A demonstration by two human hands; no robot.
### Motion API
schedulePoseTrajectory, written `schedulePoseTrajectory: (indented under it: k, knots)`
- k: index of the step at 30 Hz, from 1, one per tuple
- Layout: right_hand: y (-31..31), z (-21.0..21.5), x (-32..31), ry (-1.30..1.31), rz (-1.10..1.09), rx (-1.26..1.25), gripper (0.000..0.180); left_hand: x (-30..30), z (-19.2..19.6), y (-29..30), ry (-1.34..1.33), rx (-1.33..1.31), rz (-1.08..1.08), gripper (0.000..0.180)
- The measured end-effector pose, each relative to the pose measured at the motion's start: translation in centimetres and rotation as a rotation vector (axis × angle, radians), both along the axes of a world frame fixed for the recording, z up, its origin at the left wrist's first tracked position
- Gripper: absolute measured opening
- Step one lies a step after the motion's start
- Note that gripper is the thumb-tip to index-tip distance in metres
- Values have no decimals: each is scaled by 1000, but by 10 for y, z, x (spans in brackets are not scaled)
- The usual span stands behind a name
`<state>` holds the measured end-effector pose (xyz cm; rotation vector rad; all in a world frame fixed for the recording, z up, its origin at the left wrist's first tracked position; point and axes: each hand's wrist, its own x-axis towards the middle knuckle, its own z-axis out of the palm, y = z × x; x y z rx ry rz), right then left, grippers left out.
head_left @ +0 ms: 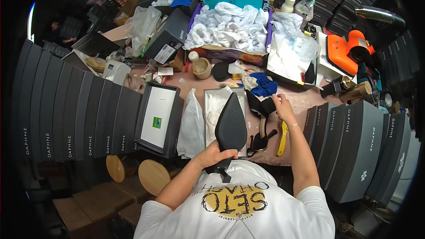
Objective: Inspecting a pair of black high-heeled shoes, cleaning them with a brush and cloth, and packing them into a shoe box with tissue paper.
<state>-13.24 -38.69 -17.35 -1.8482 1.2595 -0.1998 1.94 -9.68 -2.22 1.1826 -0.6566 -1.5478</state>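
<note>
My left hand (214, 155) is closed around the heel end of a black pointed shoe (231, 117), its sole turned up and toe pointing away from me. The shoe is above an open box (242, 93) lined with white paper. My right hand (283, 106) reaches over the table with its fingers drawn together. They are at the edge of a crumpled blue cloth (264, 86) and beside the block heel of a second black strappy shoe (261, 106). Whatever the fingertips hold is hidden. A slim yellow tool (282, 139) lies below my right wrist.
Dark shoe boxes stand in rows at left (79, 115) and right (354, 146). A shallow dark box (159, 117) and white tissue paper (191, 126) lie left of the shoe. Beyond are a jar (202, 68), a carton of crumpled paper (226, 28) and an orange device (343, 55).
</note>
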Motion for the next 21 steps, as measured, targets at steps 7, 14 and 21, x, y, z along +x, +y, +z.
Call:
schedulePoseTrajectory:
  k: [7, 14, 21]
  knots:
    - [4, 7, 21, 139, 146, 105, 47, 27, -5, -14, 208, 15, 16, 33]
    - [20, 66, 40, -281, 250, -142, 56, 51, -42, -11, 458, 98, 93, 27]
    - [5, 49, 208, -258, 652, -716, 48, 80, -30, -19, 380, 141, 48, 25]
